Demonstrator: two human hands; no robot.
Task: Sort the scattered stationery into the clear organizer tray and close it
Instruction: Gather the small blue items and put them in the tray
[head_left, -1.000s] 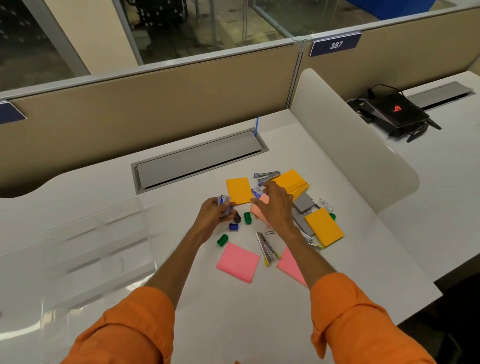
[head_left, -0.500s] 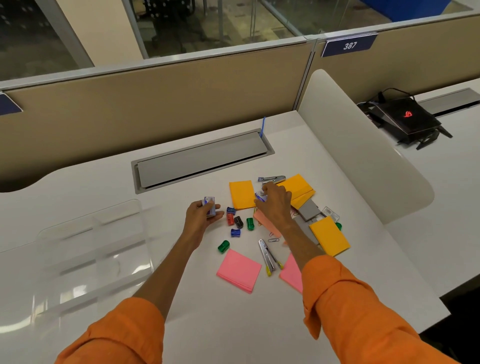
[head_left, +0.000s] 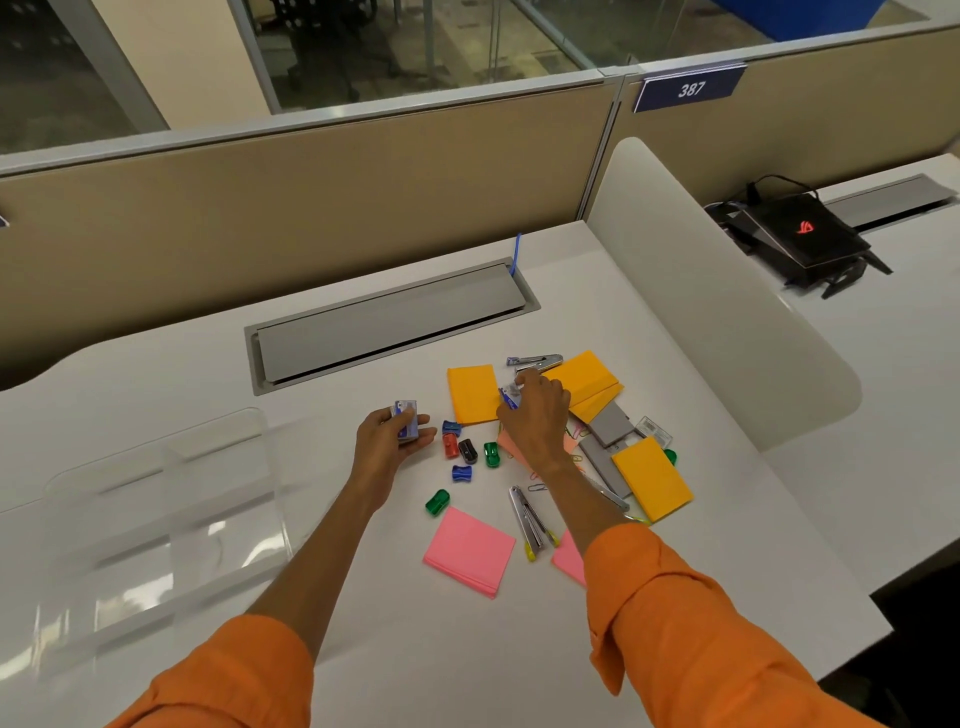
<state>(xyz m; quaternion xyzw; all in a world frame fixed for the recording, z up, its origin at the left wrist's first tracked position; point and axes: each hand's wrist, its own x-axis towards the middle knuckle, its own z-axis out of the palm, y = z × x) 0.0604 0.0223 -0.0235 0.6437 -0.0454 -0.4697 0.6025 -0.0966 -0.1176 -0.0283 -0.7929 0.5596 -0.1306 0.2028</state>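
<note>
Grips small blue box (head_left: 406, 420) in left hand (head_left: 387, 441), the nearer to clear organizer tray (head_left: 156, 519) — pinches 2nd box (head_left: 510, 399) w/ right hand (head_left: 537, 421), apart, farther right of tray over stationery pile (head_left: 649, 478) — so prob. a leftward carry next.

The white table (head_left: 363, 639) is carrying a scatter of stationery right of its middle: orange pads (head_left: 471, 393), a pink pad (head_left: 469, 552), small coloured sharpeners (head_left: 462, 473), a silver stapler (head_left: 527, 517) and grey boxes (head_left: 613, 423). A clear organizer tray (head_left: 156, 519) is sitting well apart at the left. A grey cable hatch (head_left: 389, 322) is lying flush behind.
</note>
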